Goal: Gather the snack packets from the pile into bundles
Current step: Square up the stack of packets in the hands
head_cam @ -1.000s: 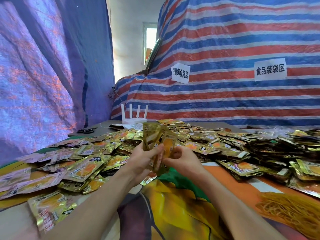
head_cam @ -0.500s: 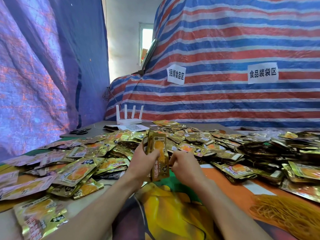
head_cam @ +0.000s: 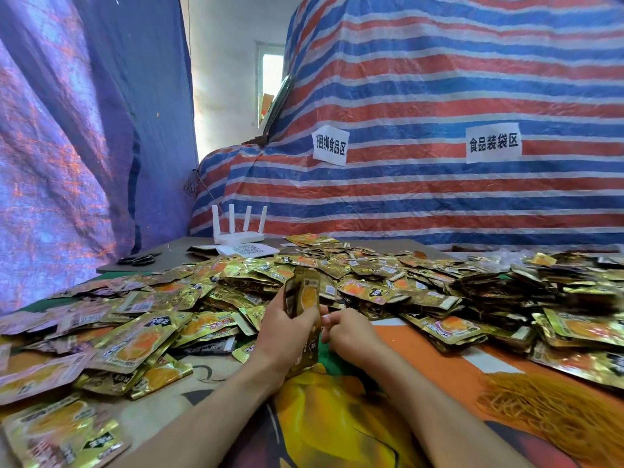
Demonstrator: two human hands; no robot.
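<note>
- Gripped a small stack (head_cam: 301, 297) of gold snack packets in the left hand (head_cam: 287, 336), with the fingers wrapped round its lower half.
- Held that stack standing up, just above the table cloth (head_cam: 324, 420), right in front of the big pile (head_cam: 371, 282).
- Held the right hand (head_cam: 349, 334) just beside the stack, fingers curled in, with the tips close to the stack's right edge.
- Could not tell if those curled fingers pinched anything or touched the stack.
- Saw the pile of loose packets spread wide over the table, behind the hands and out to both sides.
- Saw a heap of yellow rubber bands (head_cam: 553, 413) on the cloth at the near right, well apart from the hands.
- Saw a white router (head_cam: 238, 231) with four sticks at the far edge, and black scissors (head_cam: 138, 260) to its left.
- Saw two white paper signs (head_cam: 330, 145) stuck on the striped sheet (head_cam: 439, 79) behind the table.
</note>
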